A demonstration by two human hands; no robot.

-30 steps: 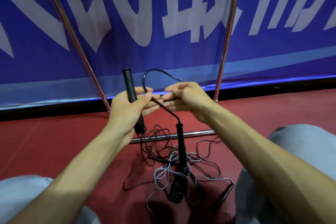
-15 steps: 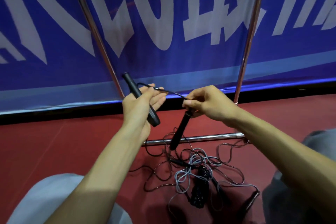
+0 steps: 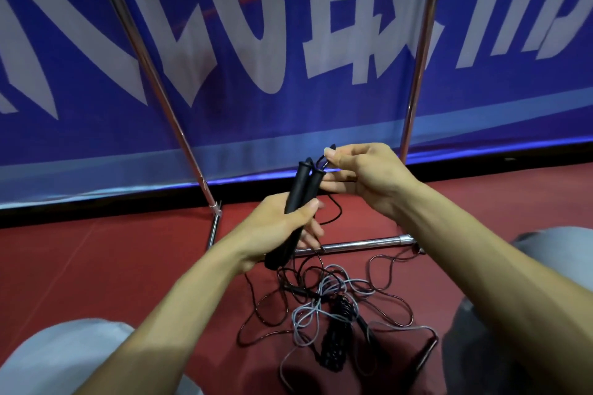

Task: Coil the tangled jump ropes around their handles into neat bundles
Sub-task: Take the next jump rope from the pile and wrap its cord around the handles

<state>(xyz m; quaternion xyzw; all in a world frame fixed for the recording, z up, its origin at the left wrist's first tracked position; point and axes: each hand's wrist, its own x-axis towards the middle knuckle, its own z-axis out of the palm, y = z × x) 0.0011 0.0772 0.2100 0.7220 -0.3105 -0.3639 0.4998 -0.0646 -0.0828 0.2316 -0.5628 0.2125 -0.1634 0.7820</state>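
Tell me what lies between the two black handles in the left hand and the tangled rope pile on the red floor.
Head view: a thin black cord drops from the handles to the pile, passing the horizontal chrome bar on the floor.

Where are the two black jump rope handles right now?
Head view, centre: the two black jump rope handles sit side by side in the left hand, above the tangled ropes on the red floor.

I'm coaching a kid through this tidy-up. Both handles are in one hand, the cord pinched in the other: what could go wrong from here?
The black cord runs down into the pile, crossed with the grey rope; winding may tighten that tangle. The left hand alone grips the two handles, which might splay as the right hand wraps.
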